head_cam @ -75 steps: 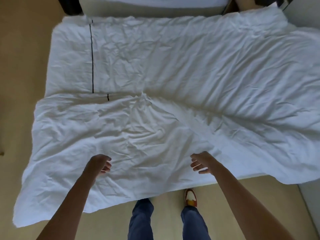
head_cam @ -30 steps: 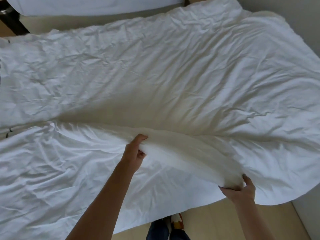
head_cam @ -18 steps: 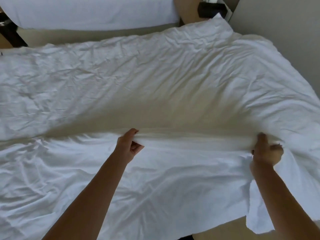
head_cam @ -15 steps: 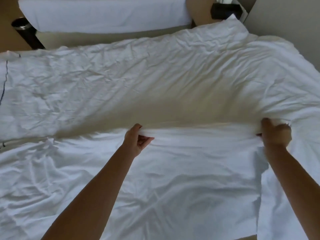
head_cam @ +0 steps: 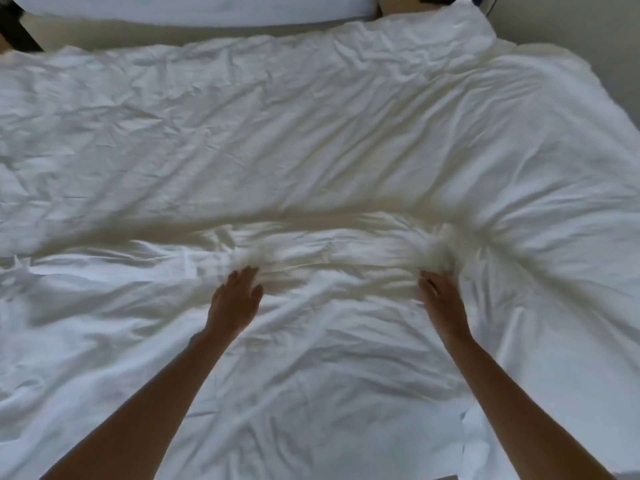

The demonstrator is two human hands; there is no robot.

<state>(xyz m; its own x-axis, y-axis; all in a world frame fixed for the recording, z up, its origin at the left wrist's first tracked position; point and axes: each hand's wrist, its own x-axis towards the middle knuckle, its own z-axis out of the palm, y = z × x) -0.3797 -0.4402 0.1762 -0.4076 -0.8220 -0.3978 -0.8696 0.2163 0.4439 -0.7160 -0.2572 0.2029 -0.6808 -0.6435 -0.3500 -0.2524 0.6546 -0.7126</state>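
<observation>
A large, wrinkled white duvet (head_cam: 311, 133) lies spread across the bed and fills almost the whole view. Its near part is folded over, and the folded edge (head_cam: 332, 251) runs left to right across the middle. My left hand (head_cam: 237, 299) lies on the fabric just in front of that edge, fingers stretched forward and holding nothing. My right hand (head_cam: 438, 299) lies palm down a little to the right, fingers extended toward a bunched ridge of cloth (head_cam: 440, 251). Both forearms reach in from the bottom of the view.
A second white bed (head_cam: 194, 8) stands beyond a narrow strip of floor at the top. A grey wall (head_cam: 571, 36) rises at the upper right. A dark object (head_cam: 20, 39) shows at the top left corner.
Both hands carried the duvet's near edge forward and laid it down as a fold. They have let go of the cloth and now lie flat on it, the right hand closer in.
</observation>
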